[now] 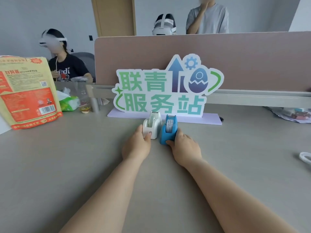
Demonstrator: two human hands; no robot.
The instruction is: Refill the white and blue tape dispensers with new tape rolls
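Note:
A white tape dispenser (154,122) and a blue tape dispenser (168,130) stand side by side on the grey desk, just in front of a cut-out sign. My left hand (137,143) grips the white one from its near left, thumb on its front. My right hand (185,147) holds the blue one from its near right side. A roll with printed tape shows in the blue dispenser's slot. The white dispenser's slot looks hollow from here.
The green-lettered sign (161,91) on a lilac base stands right behind the dispensers, before a brown divider (235,56). At the left are a large orange snack bag (28,91), a tissue pack (69,102) and a clear cup (80,89). Other people sit beyond.

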